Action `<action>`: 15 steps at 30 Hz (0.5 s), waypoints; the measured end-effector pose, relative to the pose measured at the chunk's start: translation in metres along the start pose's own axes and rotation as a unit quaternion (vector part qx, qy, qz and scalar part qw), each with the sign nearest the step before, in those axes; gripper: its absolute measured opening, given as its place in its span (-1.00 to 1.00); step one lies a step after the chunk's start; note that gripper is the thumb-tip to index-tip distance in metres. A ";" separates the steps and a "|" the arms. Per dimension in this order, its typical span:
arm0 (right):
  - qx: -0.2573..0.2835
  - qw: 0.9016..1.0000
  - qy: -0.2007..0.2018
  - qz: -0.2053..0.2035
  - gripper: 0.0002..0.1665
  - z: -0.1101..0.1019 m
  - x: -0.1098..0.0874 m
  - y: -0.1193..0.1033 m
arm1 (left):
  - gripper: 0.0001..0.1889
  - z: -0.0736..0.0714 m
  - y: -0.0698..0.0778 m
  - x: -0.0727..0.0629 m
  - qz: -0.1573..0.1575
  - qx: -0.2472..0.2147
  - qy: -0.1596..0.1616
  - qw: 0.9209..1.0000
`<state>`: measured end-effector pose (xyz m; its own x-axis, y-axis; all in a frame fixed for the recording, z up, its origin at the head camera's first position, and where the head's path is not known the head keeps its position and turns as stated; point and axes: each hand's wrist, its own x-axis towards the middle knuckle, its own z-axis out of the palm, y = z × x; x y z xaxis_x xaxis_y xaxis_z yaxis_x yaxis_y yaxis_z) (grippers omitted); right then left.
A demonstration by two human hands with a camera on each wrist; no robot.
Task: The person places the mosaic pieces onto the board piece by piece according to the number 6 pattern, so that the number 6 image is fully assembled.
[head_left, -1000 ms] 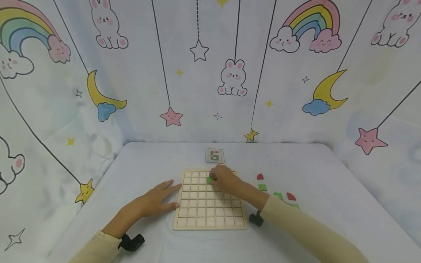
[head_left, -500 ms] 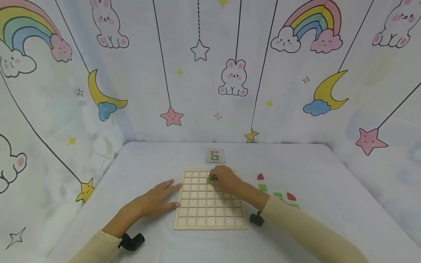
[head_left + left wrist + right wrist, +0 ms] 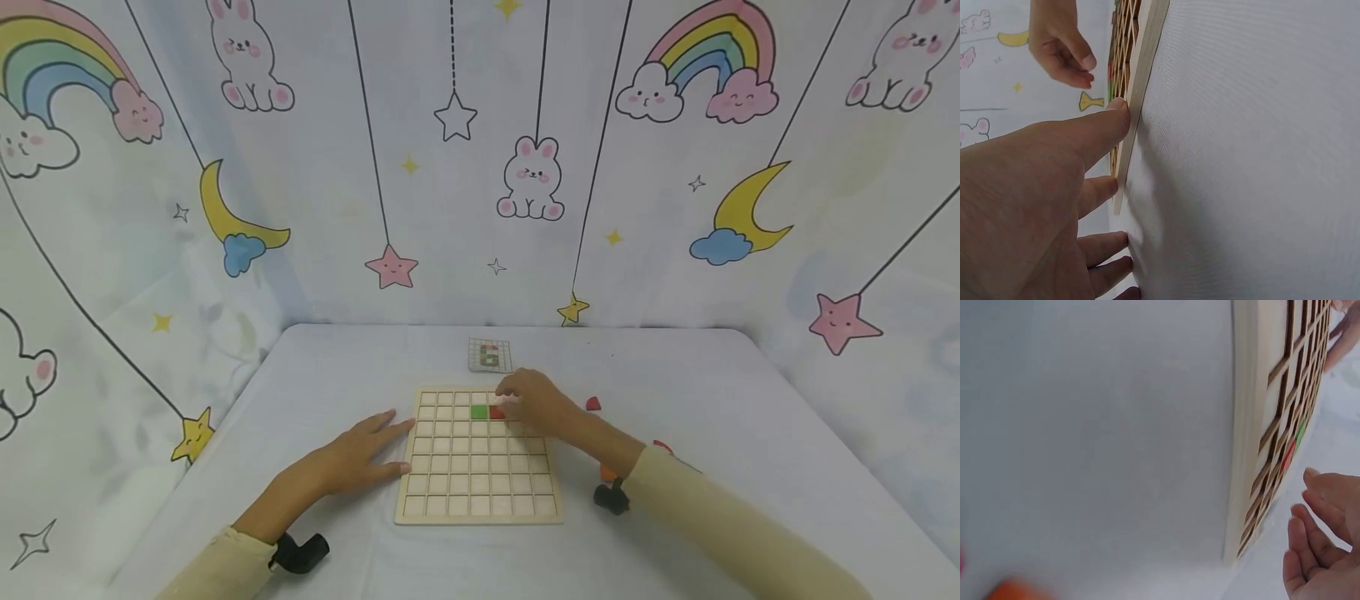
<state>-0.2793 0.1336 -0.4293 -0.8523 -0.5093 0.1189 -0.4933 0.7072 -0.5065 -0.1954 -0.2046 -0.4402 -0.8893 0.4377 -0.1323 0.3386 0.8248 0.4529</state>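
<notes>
A wooden grid board (image 3: 480, 520) lies flat on the white table. Two pieces sit side by side in its second row from the back: a green square tile (image 3: 478, 412) and a red piece (image 3: 496, 412), partly behind the fingers in the head view. Just above and right of them hovers my right hand (image 3: 536, 404); in the right wrist view its fingers (image 3: 1300, 540) are loosely bent, with nothing between them and the thumb. My left hand (image 3: 360, 457) rests at the board's left edge, thumb and index finger touching the frame, the other fingers (image 3: 1107, 250) spread on the cloth.
Behind the board lies a small patterned card (image 3: 490, 356) with a coloured figure on a grid. Right of the board are a red rounded piece (image 3: 593, 404), an orange piece (image 3: 608, 472) and another red piece (image 3: 662, 446), the latter two partly hidden by my right arm.
My right hand has let go of the red piece and moved up and to the right, uncovering the green tile and part of the red one. My left hand stays put.
</notes>
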 end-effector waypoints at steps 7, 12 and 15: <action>0.013 0.998 0.026 0.056 -0.63 -0.031 -0.022 0.037 | -0.20 0.001 0.000 0.000 -0.002 0.004 -0.003 1.000; 0.005 0.996 0.029 0.084 -0.57 -0.049 -0.039 0.071 | -0.20 0.001 0.000 0.000 -0.004 0.007 -0.003 1.000; 0.006 0.994 0.022 0.102 -0.55 -0.057 -0.048 0.087 | -0.20 0.001 0.000 0.000 -0.004 0.008 -0.003 1.000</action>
<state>-0.2916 0.2475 -0.4310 -0.9416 -0.3329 0.0502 -0.3069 0.7877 -0.5342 -0.1953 -0.2045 -0.4409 -0.8898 0.4340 -0.1412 0.3371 0.8336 0.4376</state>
